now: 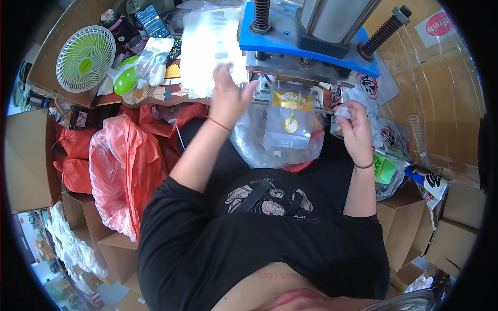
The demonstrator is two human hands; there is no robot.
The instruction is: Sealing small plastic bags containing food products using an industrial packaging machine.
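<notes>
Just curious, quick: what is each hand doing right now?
Left hand: open, fingers spread beside the clear plastic pouch with gold label.
Right hand: closed on a small white packet.

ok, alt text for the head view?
Seen from above, a seated person's left hand reaches up to a blue-topped metal press, where a clear plastic pouch with a gold label hangs; the right hand pinches a small white packet. Red plastic bags sit left.
</notes>
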